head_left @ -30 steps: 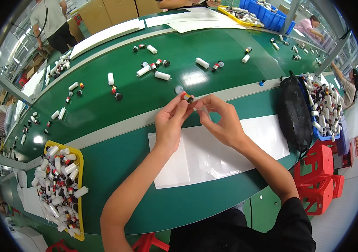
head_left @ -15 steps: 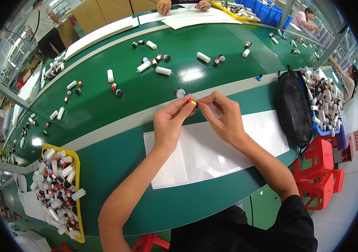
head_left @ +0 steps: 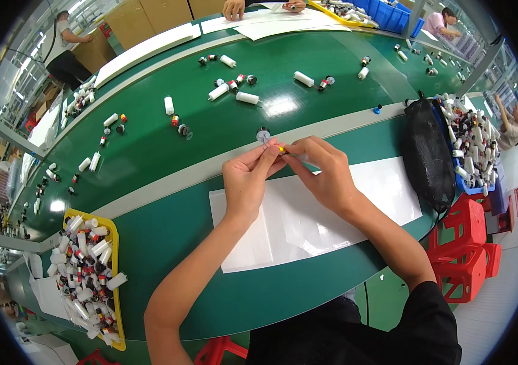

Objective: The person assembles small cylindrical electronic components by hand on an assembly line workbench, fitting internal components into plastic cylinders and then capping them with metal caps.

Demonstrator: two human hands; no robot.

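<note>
My left hand [head_left: 248,181] and my right hand [head_left: 326,173] meet above the near edge of the belt. Both are closed, their fingertips pinching a small yellow-banded cylinder [head_left: 281,149], mostly covered by the fingers. A clear round cap with a dark top [head_left: 263,135] shows just beyond my left fingertips; whether it is joined to the cylinder I cannot tell. Beneath my hands a white sheet [head_left: 326,225] lies on the green table [head_left: 173,280].
Loose white cylinders [head_left: 247,98] and small red-and-black parts [head_left: 175,121] are scattered over the green belt [head_left: 143,164]. A yellow tray [head_left: 114,255] heaped with parts stands left; right are a black mesh pouch [head_left: 427,158] and a full blue bin [head_left: 475,189]. Across the belt, a person's hands [head_left: 233,8] work.
Parts on the belt have shifted to the right. The banded cylinder has turned between my fingertips and shows less of itself. My hands stay nearly in place.
</note>
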